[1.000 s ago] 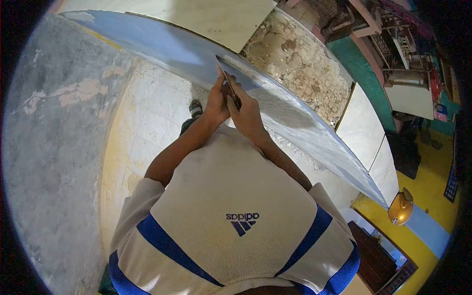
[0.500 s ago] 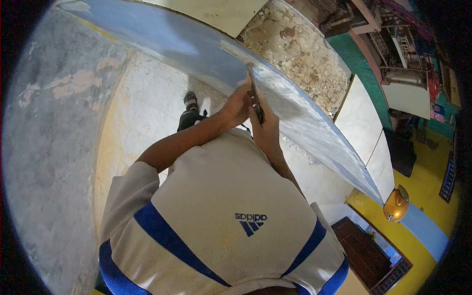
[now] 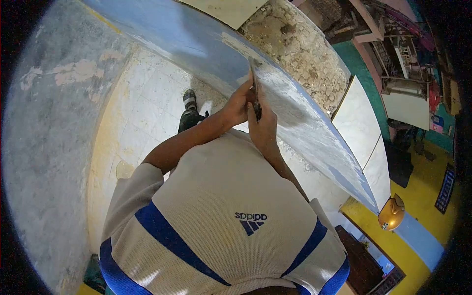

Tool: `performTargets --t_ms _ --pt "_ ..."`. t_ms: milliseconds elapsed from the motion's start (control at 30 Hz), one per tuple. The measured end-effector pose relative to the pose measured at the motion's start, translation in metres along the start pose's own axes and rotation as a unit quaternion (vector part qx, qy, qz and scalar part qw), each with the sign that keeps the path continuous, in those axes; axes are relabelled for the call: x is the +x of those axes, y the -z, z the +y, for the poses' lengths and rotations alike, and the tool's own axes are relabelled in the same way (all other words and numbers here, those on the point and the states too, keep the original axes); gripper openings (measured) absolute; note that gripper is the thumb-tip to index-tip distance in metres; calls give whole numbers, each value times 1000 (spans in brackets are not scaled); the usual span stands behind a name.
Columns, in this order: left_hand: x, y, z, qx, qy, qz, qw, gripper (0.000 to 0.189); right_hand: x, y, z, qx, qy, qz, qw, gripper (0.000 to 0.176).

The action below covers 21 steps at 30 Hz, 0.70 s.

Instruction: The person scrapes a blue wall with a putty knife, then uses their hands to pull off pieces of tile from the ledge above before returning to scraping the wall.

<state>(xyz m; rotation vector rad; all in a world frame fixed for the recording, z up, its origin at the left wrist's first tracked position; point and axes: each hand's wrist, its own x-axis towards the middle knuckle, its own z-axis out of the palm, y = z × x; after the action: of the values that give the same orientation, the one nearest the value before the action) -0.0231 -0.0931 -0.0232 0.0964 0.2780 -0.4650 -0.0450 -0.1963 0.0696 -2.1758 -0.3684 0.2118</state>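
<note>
Both my left hand point(image 3: 237, 108) and right hand point(image 3: 263, 125) closed round the thin tool point(image 3: 255, 96), held between them. Tip at the blue wall point(image 3: 211, 51); contact cannot be told. Shirt point(image 3: 221, 196) reads "adidas", inverted from my view. Dark panel point(image 3: 445, 189), far right: marks illegible.

A thin, dark-handled tool point(image 3: 256, 101) slants edge-on by the blue wall point(image 3: 211, 56).

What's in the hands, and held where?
A thin tool, held by its dark lower part between the left hand and right hand; its tip is uncovered.
</note>
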Motion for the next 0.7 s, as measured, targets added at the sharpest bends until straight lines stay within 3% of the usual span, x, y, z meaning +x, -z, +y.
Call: performTargets --t_ms 167,267,367,467,567,700 --pt "-8 -4 13 6 -8 28 1000 42 8 -3 -11 26 -77 -54 995 55" --pt "-8 -12 18 12 -32 69 997 41 15 -8 -11 39 -70 -42 996 54" --pt "-7 5 33 5 -24 12 1000 38 24 -17 -13 44 -65 -36 996 53" --pt "-10 -6 62 47 -135 34 989 34 54 -40 -5 35 60 -19 997 55" --pt "-17 -7 94 -7 -197 46 979 32 77 -60 -26 51 85 -45 994 55" --pt "-19 -9 93 -7 -180 65 981 33 74 -58 -28 62 71 -53 994 55"
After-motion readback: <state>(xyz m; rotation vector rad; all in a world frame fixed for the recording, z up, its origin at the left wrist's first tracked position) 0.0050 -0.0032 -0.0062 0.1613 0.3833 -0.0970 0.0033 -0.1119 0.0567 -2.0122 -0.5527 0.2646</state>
